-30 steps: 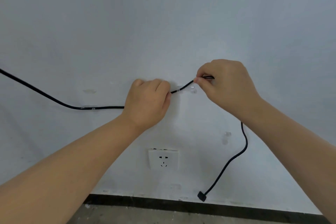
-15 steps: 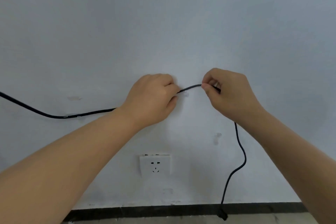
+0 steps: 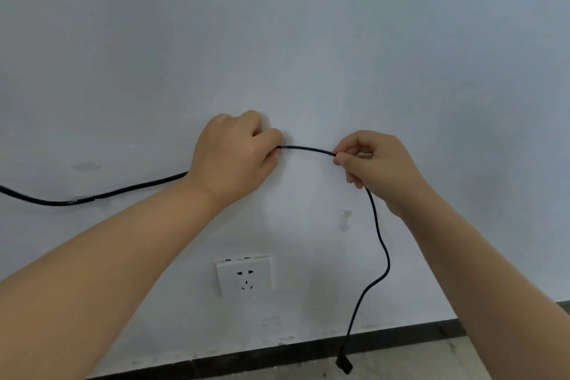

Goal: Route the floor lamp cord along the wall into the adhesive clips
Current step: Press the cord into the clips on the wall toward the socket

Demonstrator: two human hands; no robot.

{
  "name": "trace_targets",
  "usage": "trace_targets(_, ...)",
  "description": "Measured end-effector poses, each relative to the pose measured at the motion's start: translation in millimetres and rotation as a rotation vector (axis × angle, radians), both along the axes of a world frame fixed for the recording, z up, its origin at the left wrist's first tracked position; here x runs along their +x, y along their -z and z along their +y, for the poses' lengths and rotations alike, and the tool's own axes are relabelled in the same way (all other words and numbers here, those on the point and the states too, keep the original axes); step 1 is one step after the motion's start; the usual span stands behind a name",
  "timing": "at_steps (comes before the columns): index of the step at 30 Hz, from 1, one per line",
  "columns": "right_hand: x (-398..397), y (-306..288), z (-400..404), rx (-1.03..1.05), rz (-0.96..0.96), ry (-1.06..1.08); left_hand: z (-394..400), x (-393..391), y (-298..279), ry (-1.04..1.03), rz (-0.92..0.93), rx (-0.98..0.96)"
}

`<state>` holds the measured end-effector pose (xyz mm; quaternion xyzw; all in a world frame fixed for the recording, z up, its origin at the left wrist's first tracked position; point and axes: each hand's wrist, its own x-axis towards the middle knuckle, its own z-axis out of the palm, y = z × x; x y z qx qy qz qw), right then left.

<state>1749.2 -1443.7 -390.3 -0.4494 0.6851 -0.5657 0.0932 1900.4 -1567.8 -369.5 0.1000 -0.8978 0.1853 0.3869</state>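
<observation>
Against the wall (image 3: 308, 40), both hands, left hand (image 3: 234, 157) and right hand (image 3: 376, 163), pinch the cord (image 3: 308, 149).

Soft, even daylight; faint shadows, slight blur, wide-angle edge bending.

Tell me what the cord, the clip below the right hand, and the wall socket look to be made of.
Cord: black, flexible, likely rubber or PVC sheathing; it bends in smooth curves with a matte look.
Clip: seemingly clear plastic; the wall shows through it.
Wall socket: white, smooth, probably hard plastic; flat, evenly coloured faceplate.
</observation>
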Motion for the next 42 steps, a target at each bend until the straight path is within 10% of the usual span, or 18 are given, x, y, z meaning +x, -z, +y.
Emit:
trace_targets(8, -31.2, 47.5, 30.6, -0.030, -0.117, -0.096, 25.2, -11.6, 25.6, -0.282, 0.090, -0.140)
trace_targets(13, -38.4, 93.4, 43.3, -0.013, -0.298, -0.145, 50.6, -26.9, 72.7, -0.117, 0.051, -0.218)
trace_targets(19, -32.9, 141.5, 52.6, 0.119, -0.440, -0.090, 76.1, -55.7, 101.3, -0.049, 0.067, 0.856)
trace_targets(25, -24.9, 157.6, 50.0, 0.133, -0.522, -0.080, 83.9, -74.9, 115.2, -0.018, 0.293, 1.129)
trace_targets(42, -36.2, 134.8, 58.4, 0.179, 0.178, 0.231, 84.7, -88.7, 118.7, -0.110, 0.500, 1.046)
